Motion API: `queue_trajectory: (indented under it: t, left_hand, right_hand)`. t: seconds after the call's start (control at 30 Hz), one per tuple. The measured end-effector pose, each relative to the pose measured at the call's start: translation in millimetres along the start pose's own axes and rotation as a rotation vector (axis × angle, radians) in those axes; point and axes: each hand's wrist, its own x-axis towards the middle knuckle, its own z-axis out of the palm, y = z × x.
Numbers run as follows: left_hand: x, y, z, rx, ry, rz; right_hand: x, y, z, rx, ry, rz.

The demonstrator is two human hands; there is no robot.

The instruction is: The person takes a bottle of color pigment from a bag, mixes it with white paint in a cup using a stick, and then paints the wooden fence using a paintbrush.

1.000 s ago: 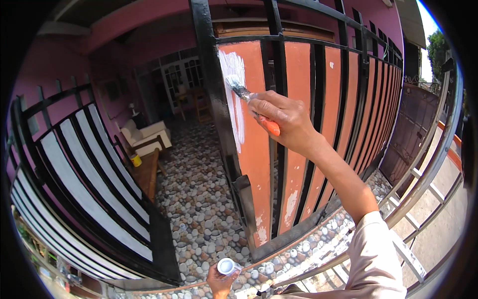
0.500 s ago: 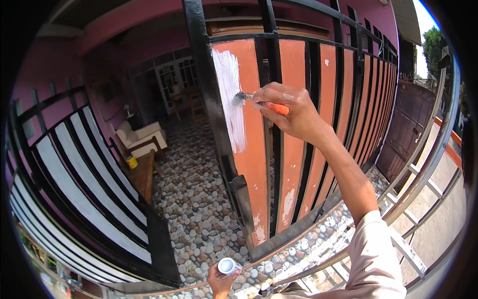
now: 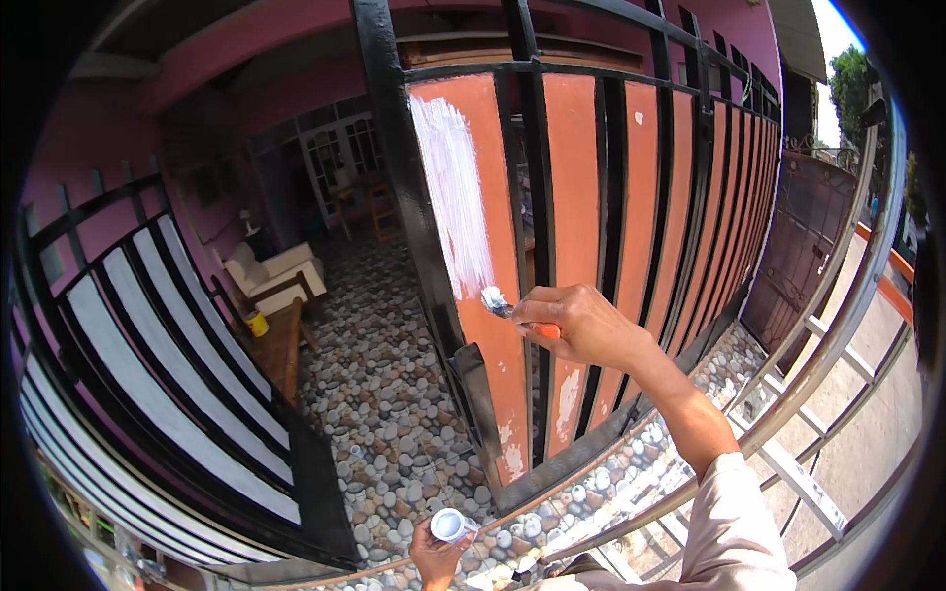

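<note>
1. A paintbrush [image 3: 501, 306], its bristles loaded white, stood at the lower right end of a streaky white patch [image 3: 451, 192] on an orange slat [image 3: 493, 340]; whether the bristles pressed the slat could not be told.
2. The brush looked light, stiff in its orange handle [image 3: 545, 330] and soft at the tip; wet paint could have made it slippery, so the handle, well back from the bristles, seemed the place to hold.
3. The right hand [image 3: 581, 320] was closed around that handle, fingers pinched together toward the bristles.
4. Near the bottom edge, the left hand [image 3: 437, 559] held a small white cup [image 3: 448, 525], mouth up, probably light and easily spilled if tipped; its sides offered the grip.
5. The slat stood upright in a black frame [image 3: 389, 167], its lower end chipped.
6. To the left was a gate panel [image 3: 138, 305] with pale slats; beyond, a pebbled floor [image 3: 394, 394] led to a low wooden surface [image 3: 286, 345], a cream chair [image 3: 286, 266] and pink walls [image 3: 108, 148].
</note>
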Motion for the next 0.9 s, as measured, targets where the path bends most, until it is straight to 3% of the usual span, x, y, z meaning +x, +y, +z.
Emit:
queue_trajectory:
  t: [0.07,0.17,0.43,0.8,0.9]
  left_hand:
    - [0,1,0,0.026,-0.002,-0.017]
    - [1,0,-1,-0.003,-0.003,-0.050]
    - [4,3,11,-0.054,-0.020,0.023]
    - [9,-8,8,-0.041,-0.039,0.005]
    - [14,-23,0,0.100,-0.046,0.034]
  right_hand:
    - [7,5,-10,0.214,-0.046,0.034]
    - [42,24,-28,0.213,0.188,-0.071]
    - [94,35,-80,-0.020,0.649,-0.304]
    - [-17,13,6,0.149,0.147,0.083]
    - [-2,14,1,0.381,0.612,0.105]
